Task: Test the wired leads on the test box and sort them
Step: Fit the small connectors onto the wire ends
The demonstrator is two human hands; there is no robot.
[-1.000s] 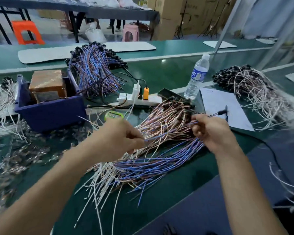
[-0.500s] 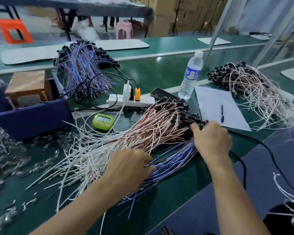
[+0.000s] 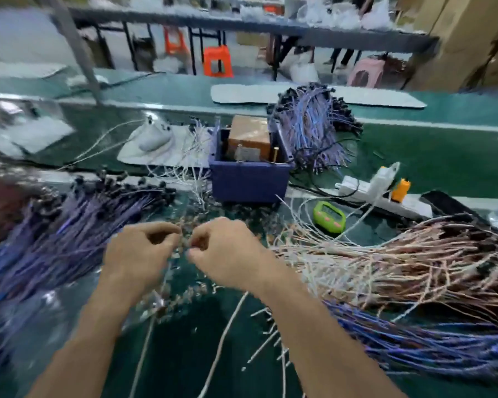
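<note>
Motion blur throughout. Two bare forearms reach in from the bottom edge over the dark green bench (image 3: 184, 354). A few loose white leads (image 3: 222, 340) trail on the bench between the forearms. At near right is a long blue-violet lead bundle (image 3: 429, 349), lying flat. Left hand (image 3: 138, 254) and right hand (image 3: 227, 248) are close together at centre, knuckles up. On both, the fingers are curled in with the thumb tip against the forefinger. Too blurred to tell whether either pinches a thin lead. Under and around them is a scatter of small clear shiny bits (image 3: 184, 294), kind unclear. Right of the right hand is a big pink-and-white lead bundle (image 3: 400, 259), fanned out and touching the blue-violet one below it. Left of the left hand is a violet-blue lead pile with black connector ends (image 3: 69, 225). Further back sits a small lime-green digital timer (image 3: 328, 216), with a white power strip (image 3: 385, 193) beyond it carrying an orange plug (image 3: 400, 190). Behind the hands at centre is a dark blue plastic bin (image 3: 247, 179), and the brown test box (image 3: 249, 136) stands inside it. Just right of the bin is another heaped violet-blue lead bundle (image 3: 311, 130). A white flat mat (image 3: 314, 94) lies on the far bench strip. In the background are an orange plastic stool (image 3: 217, 61), a pink stool (image 3: 365, 73) and tan cardboard cartons (image 3: 472, 38).
</note>
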